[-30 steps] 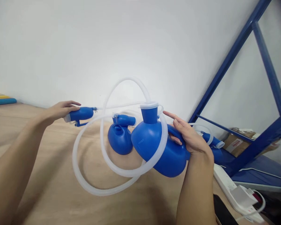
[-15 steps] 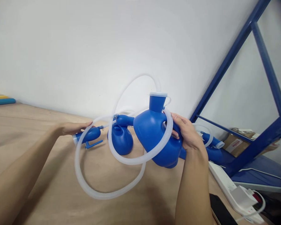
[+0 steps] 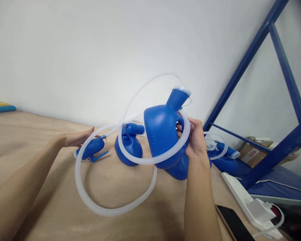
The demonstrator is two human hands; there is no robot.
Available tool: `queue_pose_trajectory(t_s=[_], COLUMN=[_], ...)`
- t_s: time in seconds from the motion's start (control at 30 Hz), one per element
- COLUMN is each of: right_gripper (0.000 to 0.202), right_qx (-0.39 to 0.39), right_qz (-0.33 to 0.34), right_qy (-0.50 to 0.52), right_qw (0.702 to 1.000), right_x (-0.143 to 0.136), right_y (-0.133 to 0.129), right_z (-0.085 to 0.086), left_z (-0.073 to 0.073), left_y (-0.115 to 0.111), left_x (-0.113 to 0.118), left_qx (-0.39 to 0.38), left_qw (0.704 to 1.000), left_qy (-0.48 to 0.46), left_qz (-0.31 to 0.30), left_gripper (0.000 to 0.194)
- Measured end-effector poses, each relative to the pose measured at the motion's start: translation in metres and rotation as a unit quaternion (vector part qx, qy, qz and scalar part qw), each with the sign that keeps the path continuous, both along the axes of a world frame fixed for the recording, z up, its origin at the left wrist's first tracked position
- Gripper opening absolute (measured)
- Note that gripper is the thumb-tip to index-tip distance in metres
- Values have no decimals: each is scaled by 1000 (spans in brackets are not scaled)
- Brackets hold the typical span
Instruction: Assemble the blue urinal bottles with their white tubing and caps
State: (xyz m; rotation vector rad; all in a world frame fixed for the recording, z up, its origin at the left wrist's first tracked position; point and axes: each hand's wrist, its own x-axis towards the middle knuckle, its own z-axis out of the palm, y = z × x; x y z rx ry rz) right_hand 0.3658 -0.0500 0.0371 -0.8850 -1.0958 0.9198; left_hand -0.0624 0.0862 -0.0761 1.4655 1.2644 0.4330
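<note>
By its loop handle, my right hand point(image 3: 197, 140) grips a blue plastic urinal bottle point(image 3: 159, 130), held tilted above the table, its capped neck pointing up and right. A translucent corrugated hose point(image 3: 163, 158) loops from the bottle down across the front. At left, my left hand point(image 3: 77, 138) holds a blue urinal head point(image 3: 94, 149) with a hook-like handle, its fingers partly hidden behind it. Between the hands a second blue bottle point(image 3: 130, 152) stands on the table with another blue head point(image 3: 134, 129) at its top. Behind the held bottle, another blue bottle point(image 3: 179, 169) shows in part.
More blue bottle parts with a hose point(image 3: 225, 150) lie at the right, beside a blue metal rack point(image 3: 251, 63). A white power strip point(image 3: 248, 201) and a phone point(image 3: 233, 221) lie at front right. A cardboard box point(image 3: 254, 154) sits on the rack. White wall behind the table.
The held bottle has tipped, its neck leaning further right and rising slightly. The urinal head in my left hand has shifted a little left and down. The hose loop has widened leftward.
</note>
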Motion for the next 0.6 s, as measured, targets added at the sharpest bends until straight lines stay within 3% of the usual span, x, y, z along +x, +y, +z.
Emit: queue_pose_trajectory(t_s=[0.17,0.3,0.6], right_gripper=[46,60,78], right_qx=[-7,-20,-92], right_qz=[3,22,18], right_qy=[-77,-135,-282], right_qw=[997,990,955], right_x=[-6,0,15], right_y=[-6,-3,-23], right_z=[1,-4,5], left_z=[0,2,9], left_y=[-4,-3,11], left_x=[3,-2,-28], left_qx=[25,55,160], left_qw=[999,996,964], left_qy=[29,50,48], left_qz=[30,50,207], left_gripper=[94,80,87])
